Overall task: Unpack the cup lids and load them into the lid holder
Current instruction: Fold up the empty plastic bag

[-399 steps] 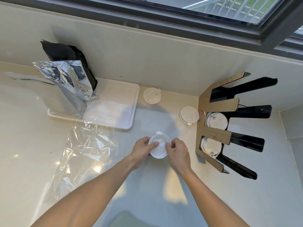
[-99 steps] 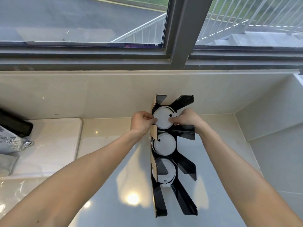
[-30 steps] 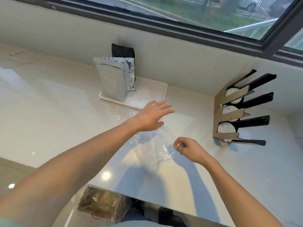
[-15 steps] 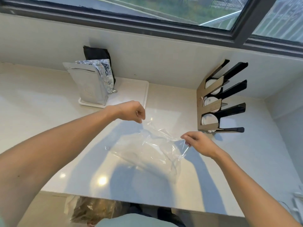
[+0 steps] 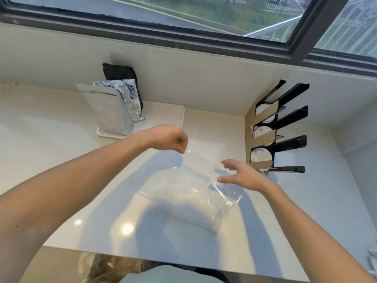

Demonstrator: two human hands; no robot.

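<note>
my left hand (image 5: 170, 138) pinches a corner of the empty clear wrapper (image 5: 189, 193) above the counter (image 5: 61, 139), my right hand (image 5: 241, 174) spread wide beside it, lids (image 5: 259, 156) already in the lid holder (image 5: 271, 129); one loose pinch could slide the slippery film off the edge.

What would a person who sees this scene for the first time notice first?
Probably the crumpled clear plastic wrapper at the middle of the pale counter, with the closed left hand pinching its far edge and the open right hand spread above it. Next, the black and wooden lid holder on the right by the wall, with white round lids in three slots.
</note>
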